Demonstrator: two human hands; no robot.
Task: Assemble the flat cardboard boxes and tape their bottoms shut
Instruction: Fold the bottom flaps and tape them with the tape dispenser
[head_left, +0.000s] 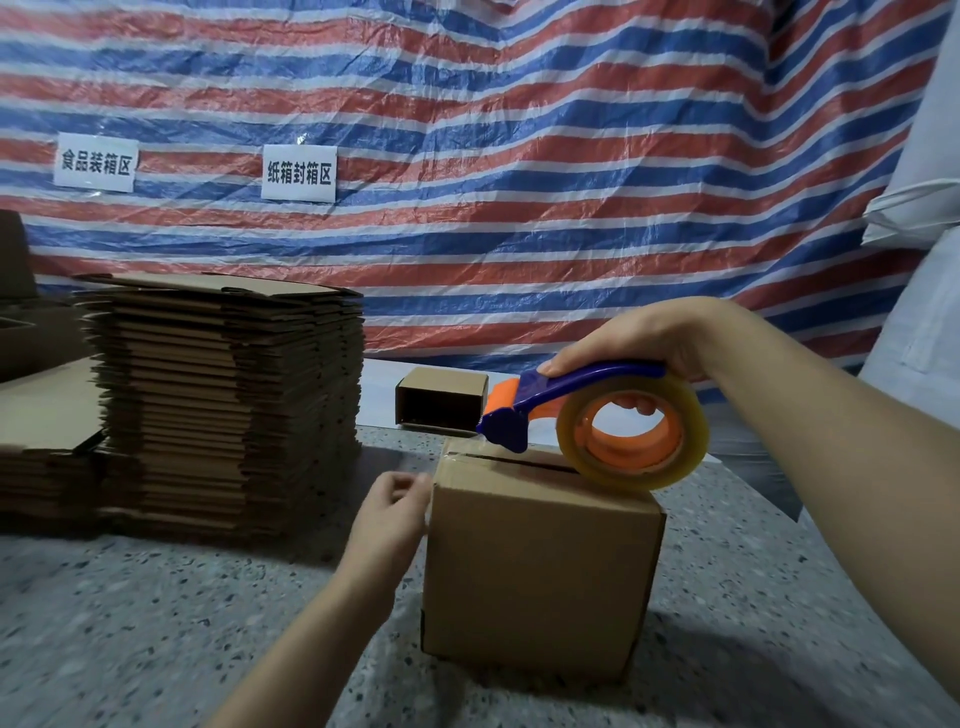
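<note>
Left hand (395, 512) beside box (540, 571); right hand (649, 338) above

A single head-worn view looks forward and somewhat down, from above and behind the person's arms, with no second view to share the scene. Both forearms enter from the bottom edge, the left hand (392, 512) low at centre and the right hand (647, 338) higher at right. The box (540, 566) sits close, just below the middle of the frame. The tarp (467, 156) fills the upper half, facing the camera. Wide-angle bending shows toward the edges, where the floor (130, 623) curves away.
</note>
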